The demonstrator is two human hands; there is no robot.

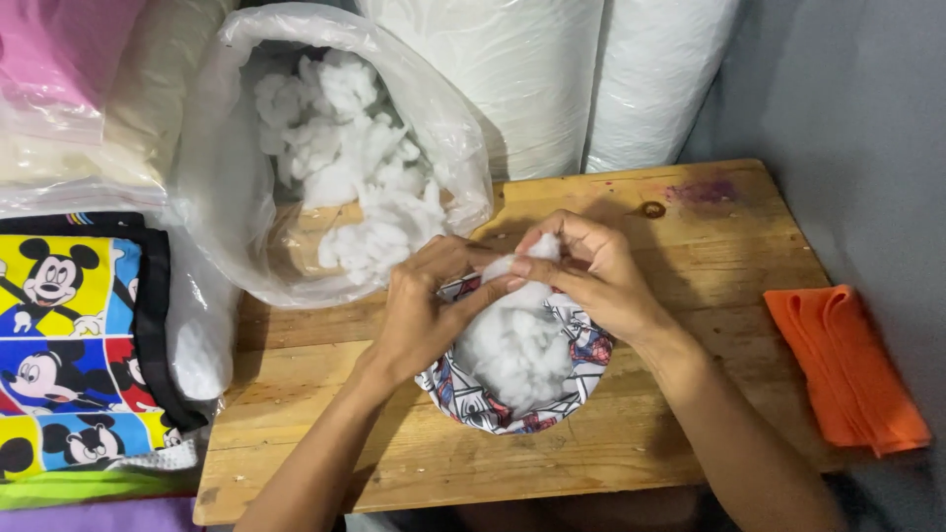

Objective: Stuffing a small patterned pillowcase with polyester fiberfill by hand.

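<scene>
On the wooden board (680, 246), both the left hand (419, 310) and right hand (591, 276) pinch white stuffing (512, 345) directly above the printed fabric cover's (483, 404) upward-facing opening.

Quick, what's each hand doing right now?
Left hand: closed, gripping the printed fabric cover at its rim.
Right hand: closed, pinching white stuffing.

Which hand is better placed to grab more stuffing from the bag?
Left, probably. The left hand is on the side of the clear plastic bag, with loose white stuffing just beyond its fingers. The right hand pinches a tuft at the printed fabric cover and would have to cross over.
</scene>
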